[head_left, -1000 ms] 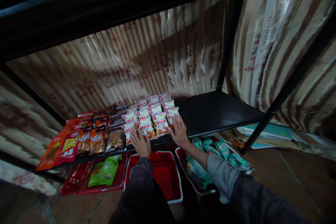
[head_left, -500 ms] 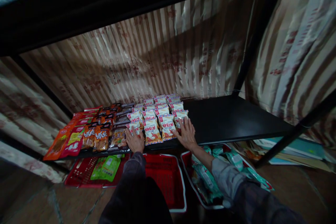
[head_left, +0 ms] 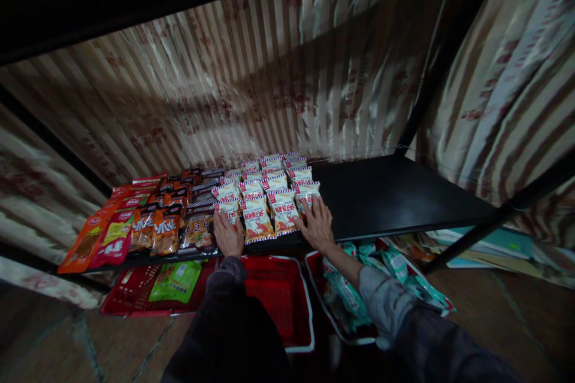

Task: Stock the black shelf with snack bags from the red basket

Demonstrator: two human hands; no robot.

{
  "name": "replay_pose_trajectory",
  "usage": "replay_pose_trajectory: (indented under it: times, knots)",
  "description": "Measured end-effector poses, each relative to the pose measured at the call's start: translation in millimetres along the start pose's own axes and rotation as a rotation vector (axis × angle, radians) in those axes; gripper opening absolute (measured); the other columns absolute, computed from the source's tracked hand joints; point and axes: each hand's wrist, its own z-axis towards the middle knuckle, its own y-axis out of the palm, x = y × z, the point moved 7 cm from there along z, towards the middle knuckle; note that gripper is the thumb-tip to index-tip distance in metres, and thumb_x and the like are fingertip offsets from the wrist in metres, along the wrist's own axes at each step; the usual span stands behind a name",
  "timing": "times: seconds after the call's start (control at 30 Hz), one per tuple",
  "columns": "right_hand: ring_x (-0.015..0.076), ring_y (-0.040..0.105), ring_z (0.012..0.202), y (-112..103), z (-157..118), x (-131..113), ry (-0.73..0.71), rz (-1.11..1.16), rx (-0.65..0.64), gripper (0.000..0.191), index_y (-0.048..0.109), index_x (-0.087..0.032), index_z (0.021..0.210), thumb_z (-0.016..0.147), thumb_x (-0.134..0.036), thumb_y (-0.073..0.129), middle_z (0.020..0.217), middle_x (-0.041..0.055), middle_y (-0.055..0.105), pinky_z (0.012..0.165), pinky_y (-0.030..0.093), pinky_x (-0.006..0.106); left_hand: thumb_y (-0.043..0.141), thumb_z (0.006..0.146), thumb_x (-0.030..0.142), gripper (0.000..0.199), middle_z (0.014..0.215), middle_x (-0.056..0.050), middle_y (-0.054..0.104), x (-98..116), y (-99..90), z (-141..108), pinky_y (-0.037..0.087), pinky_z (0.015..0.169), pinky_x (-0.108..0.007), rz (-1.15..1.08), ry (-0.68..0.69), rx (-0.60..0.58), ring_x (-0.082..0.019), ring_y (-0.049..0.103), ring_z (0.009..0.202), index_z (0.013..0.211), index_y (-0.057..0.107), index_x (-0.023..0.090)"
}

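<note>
Rows of white snack bags (head_left: 257,219) with red print and striped edges lie on the black shelf (head_left: 386,191). My left hand (head_left: 228,234) rests with fingers spread on the front-left white bag, beside a dark brown chip bag (head_left: 197,228). At the right side of the rows, my right hand (head_left: 318,224) lies open, its fingertips on the front-right white bag (head_left: 307,190). Neither hand is closed round a bag. Parts of the two outer bags are hidden under my fingers.
Orange bags (head_left: 85,242), red-and-yellow bags (head_left: 114,238) and black-and-orange bags (head_left: 166,230) fill the shelf's left end. Below stand a red basket (head_left: 287,305), a green bag (head_left: 177,282) in a red basket, and a basket of teal bags (head_left: 350,299). A black post (head_left: 516,206) rises at right.
My view has shifted slightly, so the shelf and bags appear a little further left and higher. Both hands stay spread at the sides of the white bags.
</note>
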Motion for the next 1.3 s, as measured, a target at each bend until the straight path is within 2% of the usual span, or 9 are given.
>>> replay_pose_trajectory:
  times: [0.27,0.4,0.5,0.57,0.63,0.7,0.83,1.1,1.3]
  knots:
    - [0.0331,0.011,0.140,1,0,0,-0.004,0.003,0.004,0.059,0.032,-0.020,0.142,0.090,-0.046,0.039,0.154,0.0115,0.014,0.107,0.022,0.053,0.038,0.089,0.041,0.060,0.147,-0.024,0.026,9,-10.8,0,0.021,0.109,-0.053,0.023,0.050,0.005,-0.032,0.012,0.141,0.136,0.037,0.003]
    - [0.0313,0.010,0.141,-11,-2,-6,-0.042,0.043,0.035,0.060,0.026,-0.020,0.144,0.091,-0.043,0.038,0.154,0.0118,0.016,0.107,0.021,0.054,0.041,0.089,0.035,0.052,0.149,-0.019,0.026,31,-20.1,-15,0.019,0.111,-0.051,-0.037,0.232,-0.055,-0.028,0.011,0.141,0.134,0.042,0.010]
    - [0.0298,0.008,0.141,-24,-8,-35,-0.208,0.087,0.006,0.056,0.029,-0.020,0.144,0.091,-0.037,0.039,0.154,0.0105,0.017,0.110,0.018,0.052,0.045,0.088,0.031,0.050,0.151,-0.015,0.025,53,-18.9,-35,0.020,0.112,-0.049,-0.096,0.380,-0.149,-0.028,0.011,0.142,0.135,0.042,0.016]
    - [0.0297,0.007,0.141,-28,-12,-62,-0.330,0.125,-0.035,0.051,0.033,-0.025,0.142,0.092,-0.032,0.039,0.154,0.0076,0.017,0.110,0.016,0.052,0.047,0.087,0.029,0.051,0.152,-0.014,0.023,61,-15.5,-44,0.021,0.112,-0.049,-0.101,0.403,-0.175,-0.028,0.009,0.142,0.136,0.041,0.018]
    - [0.0314,0.007,0.141,-28,-13,-79,-0.336,0.158,-0.060,0.050,0.035,-0.026,0.141,0.091,-0.030,0.040,0.155,0.0068,0.015,0.110,0.017,0.054,0.046,0.087,0.027,0.051,0.152,-0.013,0.023,66,-10.5,-47,0.023,0.111,-0.050,-0.091,0.393,-0.184,-0.028,0.009,0.142,0.137,0.040,0.017]
    - [0.0341,0.005,0.141,-23,-11,-87,-0.268,0.174,-0.069,0.050,0.037,-0.025,0.140,0.090,-0.029,0.042,0.155,0.0074,0.014,0.108,0.019,0.057,0.045,0.087,0.025,0.051,0.151,-0.015,0.023,68,-4.9,-47,0.025,0.110,-0.049,-0.082,0.393,-0.191,-0.028,0.010,0.142,0.137,0.040,0.015]
    - [0.0345,0.000,0.141,-9,-10,-84,-0.169,0.175,-0.078,0.050,0.038,-0.023,0.140,0.090,-0.025,0.039,0.154,0.0075,0.015,0.107,0.021,0.058,0.042,0.088,0.023,0.050,0.150,-0.018,0.024,67,3.9,-44,0.028,0.109,-0.048,-0.091,0.413,-0.199,-0.028,0.011,0.141,0.137,0.039,0.011]
    - [0.0314,0.006,0.141,-6,-12,-78,-0.269,0.171,-0.020,0.051,0.033,-0.022,0.142,0.091,-0.022,0.039,0.156,0.0083,0.003,0.108,0.026,0.052,0.041,0.088,0.020,0.050,0.150,-0.020,0.023,65,6.6,-46,0.032,0.108,-0.048,-0.163,0.453,-0.128,-0.028,0.013,0.141,0.137,0.035,0.009]
    - [0.0319,0.009,0.141,1,-11,-77,-0.267,0.100,-0.009,0.051,0.033,-0.027,0.141,0.091,-0.025,0.040,0.156,0.0059,0.005,0.107,0.026,0.053,0.040,0.089,0.021,0.055,0.152,-0.018,0.019,64,10.7,-45,0.033,0.108,-0.049,-0.131,0.477,-0.143,-0.028,0.010,0.141,0.142,0.026,0.011]
